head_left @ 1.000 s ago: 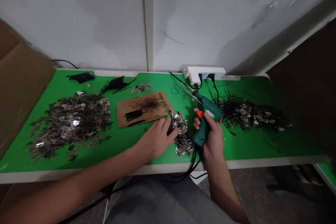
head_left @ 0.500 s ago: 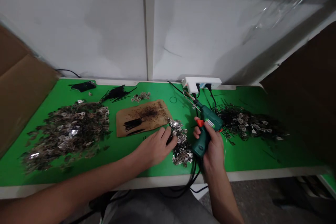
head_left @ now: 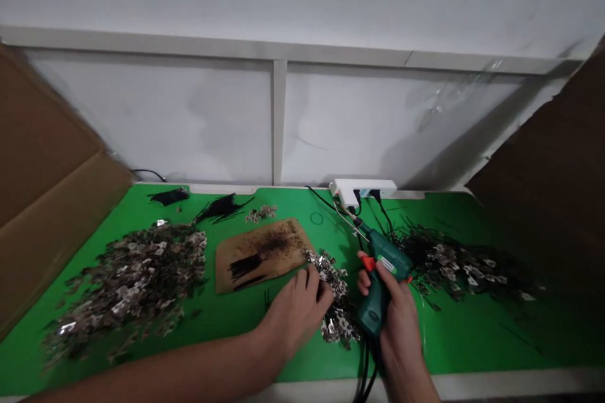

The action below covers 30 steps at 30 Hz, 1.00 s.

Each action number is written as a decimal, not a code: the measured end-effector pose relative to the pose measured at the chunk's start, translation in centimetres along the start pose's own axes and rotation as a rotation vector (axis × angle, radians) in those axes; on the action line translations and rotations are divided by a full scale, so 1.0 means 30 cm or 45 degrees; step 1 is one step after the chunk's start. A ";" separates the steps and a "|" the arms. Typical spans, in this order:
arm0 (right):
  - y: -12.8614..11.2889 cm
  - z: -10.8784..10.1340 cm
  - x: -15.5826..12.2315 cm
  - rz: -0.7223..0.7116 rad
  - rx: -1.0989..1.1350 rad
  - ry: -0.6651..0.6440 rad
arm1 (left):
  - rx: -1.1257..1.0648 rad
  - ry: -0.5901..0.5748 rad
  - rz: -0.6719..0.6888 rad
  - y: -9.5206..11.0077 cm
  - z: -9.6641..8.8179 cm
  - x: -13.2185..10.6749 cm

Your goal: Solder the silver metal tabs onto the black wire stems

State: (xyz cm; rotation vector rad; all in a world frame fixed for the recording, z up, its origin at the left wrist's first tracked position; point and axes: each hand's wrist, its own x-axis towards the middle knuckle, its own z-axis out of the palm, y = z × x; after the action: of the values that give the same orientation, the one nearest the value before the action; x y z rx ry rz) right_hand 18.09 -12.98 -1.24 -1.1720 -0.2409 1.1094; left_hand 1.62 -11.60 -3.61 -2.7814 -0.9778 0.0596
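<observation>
Head view:
- Right hand (head_left: 401, 318) closed around green hot glue gun (head_left: 384, 259); index finger on orange trigger, nozzle aimed toward desk's back edge.
- Gun sits mid-desk (head_left: 466, 335), near front edge.
- Left hand (head_left: 297, 310) palm down, fingertips curled onto small pile of silvery pieces (head_left: 336, 284) just beside gun; cannot tell if pinching one.
- Scorched cardboard sheet (head_left: 262, 255) behind left hand.
- White power strip (head_left: 363, 189) at back edge.

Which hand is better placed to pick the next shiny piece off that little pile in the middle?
The left hand: its fingertips rest on the small pile of shiny pieces. The right hand is full, wrapped around the green glue gun beside the pile.
</observation>
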 end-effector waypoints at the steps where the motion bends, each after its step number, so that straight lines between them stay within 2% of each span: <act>1: -0.001 0.000 0.000 0.002 -0.003 0.006 | -0.002 0.004 -0.022 0.002 0.002 0.001; 5: -0.003 0.001 -0.001 0.013 -0.012 0.020 | -0.008 -0.002 -0.075 0.006 0.007 0.004; 10: -0.003 0.004 -0.002 -0.023 0.018 0.046 | -0.053 -0.109 -0.071 -0.016 -0.015 0.027; 14: -0.005 0.010 -0.010 -0.118 0.002 0.038 | -0.053 -0.223 -0.048 -0.037 -0.035 0.044; 18: -0.020 0.008 -0.036 -0.252 -0.006 0.043 | -0.057 -0.226 -0.015 -0.054 -0.035 0.047; 25: -0.077 -0.063 -0.092 -0.369 -0.056 0.118 | -0.050 -0.219 0.011 -0.074 -0.022 0.034; 30: -0.109 -0.123 -0.101 -0.504 -0.039 0.233 | -0.044 -0.194 0.001 -0.077 -0.015 0.025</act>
State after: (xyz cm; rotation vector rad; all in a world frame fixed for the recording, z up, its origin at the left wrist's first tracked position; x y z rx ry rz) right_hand 20.92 -17.50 1.00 -1.1832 -0.3322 0.6507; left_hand 0.83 -9.43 -2.69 -2.8427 -1.0216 0.2607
